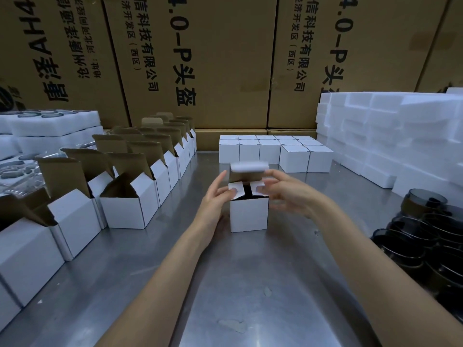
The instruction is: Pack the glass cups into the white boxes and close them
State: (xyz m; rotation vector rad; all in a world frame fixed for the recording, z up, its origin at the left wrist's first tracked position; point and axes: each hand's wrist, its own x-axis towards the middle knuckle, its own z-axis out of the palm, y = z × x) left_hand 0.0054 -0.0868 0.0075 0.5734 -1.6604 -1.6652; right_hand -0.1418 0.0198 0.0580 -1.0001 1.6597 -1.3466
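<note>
A small white box [248, 214] stands on the metal table in front of me. Its two side flaps are folded inward and the back lid [249, 169] still stands up, blurred. Something dark shows through the gap between the flaps. My left hand [217, 196] presses the left flap with its fingertips. My right hand [283, 189] holds down the right flap. Dark glass cups [423, 236] are piled at the right edge of the table.
Rows of open white boxes [130, 194] line the left side. Closed white boxes [275, 151] stand grouped at the back. White foam blocks [390, 136] are stacked at the right rear, foam trays [50, 126] at the far left. Large brown cartons [225, 58] form a wall behind.
</note>
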